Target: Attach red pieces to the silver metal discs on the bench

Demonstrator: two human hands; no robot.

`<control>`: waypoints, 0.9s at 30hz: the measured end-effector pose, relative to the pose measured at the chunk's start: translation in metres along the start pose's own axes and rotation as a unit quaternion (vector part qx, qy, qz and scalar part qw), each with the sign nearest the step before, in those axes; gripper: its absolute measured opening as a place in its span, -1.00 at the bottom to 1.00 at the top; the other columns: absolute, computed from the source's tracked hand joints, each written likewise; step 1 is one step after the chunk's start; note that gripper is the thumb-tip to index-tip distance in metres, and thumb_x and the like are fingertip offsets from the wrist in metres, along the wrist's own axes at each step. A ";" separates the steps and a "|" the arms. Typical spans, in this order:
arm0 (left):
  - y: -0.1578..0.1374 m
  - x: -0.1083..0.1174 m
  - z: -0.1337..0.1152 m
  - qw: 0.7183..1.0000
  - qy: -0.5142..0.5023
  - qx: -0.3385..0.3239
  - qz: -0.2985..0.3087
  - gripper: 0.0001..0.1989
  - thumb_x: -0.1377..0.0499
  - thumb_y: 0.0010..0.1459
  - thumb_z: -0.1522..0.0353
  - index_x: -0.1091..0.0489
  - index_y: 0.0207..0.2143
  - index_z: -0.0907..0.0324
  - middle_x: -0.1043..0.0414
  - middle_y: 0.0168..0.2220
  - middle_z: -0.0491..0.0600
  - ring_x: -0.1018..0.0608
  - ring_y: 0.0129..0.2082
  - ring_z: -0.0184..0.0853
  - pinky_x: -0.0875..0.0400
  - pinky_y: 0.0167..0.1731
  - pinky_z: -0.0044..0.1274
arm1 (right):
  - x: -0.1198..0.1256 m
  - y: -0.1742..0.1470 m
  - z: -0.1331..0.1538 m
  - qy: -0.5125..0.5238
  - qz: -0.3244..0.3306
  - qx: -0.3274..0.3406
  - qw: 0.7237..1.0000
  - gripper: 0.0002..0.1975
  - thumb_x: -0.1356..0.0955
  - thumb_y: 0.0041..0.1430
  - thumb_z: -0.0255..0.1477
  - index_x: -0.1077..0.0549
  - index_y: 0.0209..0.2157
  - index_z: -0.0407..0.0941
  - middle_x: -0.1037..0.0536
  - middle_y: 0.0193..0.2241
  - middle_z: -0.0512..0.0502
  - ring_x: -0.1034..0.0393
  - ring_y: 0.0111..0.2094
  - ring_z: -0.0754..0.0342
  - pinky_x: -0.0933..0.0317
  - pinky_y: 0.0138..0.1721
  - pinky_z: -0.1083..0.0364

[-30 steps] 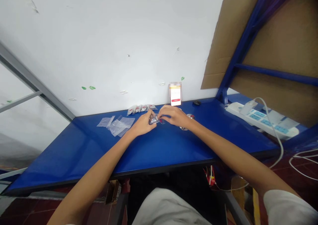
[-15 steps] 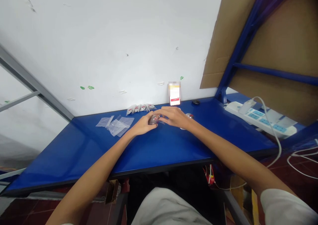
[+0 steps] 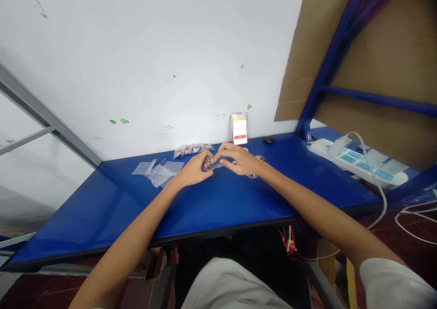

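Note:
A small round shiny item with red marks [image 3: 206, 164], in a clear plastic bag [image 3: 217, 164], is gripped between the thumb and fingers of my left hand [image 3: 193, 170]. From the other side, my right hand [image 3: 239, 159] has its bent fingers closed at the bag's edge. Behind my left hand, several bagged round items [image 3: 195, 149] lie in a row near the wall. Flat clear plastic bags [image 3: 164, 172] are spread to its left. More round shiny items [image 3: 260, 158] sit by my right wrist, partly hidden by it.
A phone [image 3: 240, 129] with a lit screen leans on the wall at the back of the blue table [image 3: 225, 209]. A small black object [image 3: 269, 140] lies to its right. Farther right is a white power strip [image 3: 358, 163] with a plugged-in cable [image 3: 375, 181].
My left hand and the round item have shifted slightly left. My right fingers have drawn back a little from the item, and more of the plastic bag shows between my hands.

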State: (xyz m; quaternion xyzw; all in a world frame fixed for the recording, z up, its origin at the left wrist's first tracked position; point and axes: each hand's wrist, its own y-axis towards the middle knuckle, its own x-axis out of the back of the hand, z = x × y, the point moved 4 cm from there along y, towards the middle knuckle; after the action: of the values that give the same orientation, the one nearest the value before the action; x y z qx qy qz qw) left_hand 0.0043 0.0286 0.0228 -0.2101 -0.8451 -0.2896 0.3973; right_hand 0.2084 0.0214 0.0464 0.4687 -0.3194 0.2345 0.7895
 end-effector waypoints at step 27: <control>0.000 -0.003 0.013 0.995 0.096 0.008 0.008 -0.64 -0.27 0.10 0.34 -0.31 -0.04 0.11 -0.47 -0.04 0.08 -0.54 -0.08 -0.06 -0.40 -0.14 -0.32 | 0.005 -0.027 -0.112 -0.193 0.005 -0.263 0.945 -0.65 -0.46 0.27 -0.53 -0.60 0.08 -0.14 -0.67 -0.08 -0.25 -0.48 0.05 -0.19 -0.37 -0.01 -0.04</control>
State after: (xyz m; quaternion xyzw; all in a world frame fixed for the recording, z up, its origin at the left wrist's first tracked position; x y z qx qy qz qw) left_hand -0.0009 0.0368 0.0136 -0.1853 -0.8032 -0.2987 0.4810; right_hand 0.2618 0.1091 -0.0061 0.2793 -0.5186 0.0514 0.8065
